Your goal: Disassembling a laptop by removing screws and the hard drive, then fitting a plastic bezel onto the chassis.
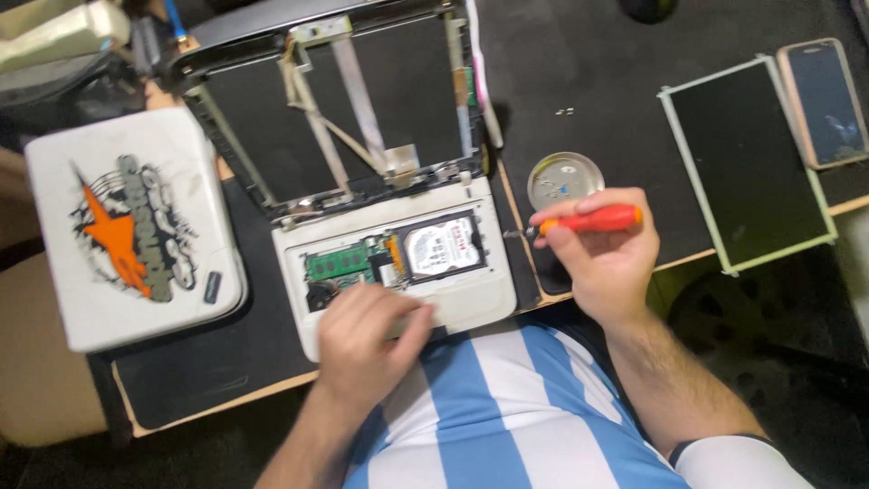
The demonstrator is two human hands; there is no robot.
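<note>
Left hand [367, 340], fingers flat and released, steadies the opened laptop base [398, 263]; right hand [602, 254] grasps a red screwdriver [588, 220]—tip toward 9 o'clock, probably mid-pause.

Wooden workbench [692, 256] under a black mat [588, 81], dim dark floor [778, 362] at the near right, tan seat [36, 380] at the near left

Your two hands, apart

Your left hand [367, 340] lies flat, fingers together; your right hand [602, 249], further forward, is closed in a grip.
</note>
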